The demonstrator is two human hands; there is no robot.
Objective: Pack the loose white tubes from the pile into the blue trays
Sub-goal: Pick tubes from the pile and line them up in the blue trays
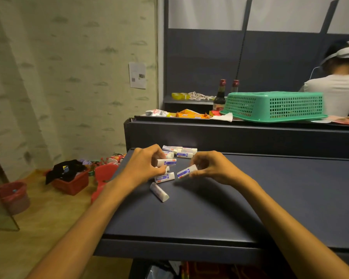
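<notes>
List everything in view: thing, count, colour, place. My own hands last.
tubes: about ten, white with blue labels, loose on the table's far left
table: one, dark blue, in front
basket: one, green, upside down on the far shelf
bottles: two, dark with red caps, left of the basket
bin: one, red, on the floor
person: one, white shirt, far right
left hand: grips a tube
right hand: pinches a tube

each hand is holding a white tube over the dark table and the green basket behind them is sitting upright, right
Not quite: the head view shows the green basket upside down, base up. The rest holds: the left hand and right hand each hold a white tube over the dark table.
</notes>
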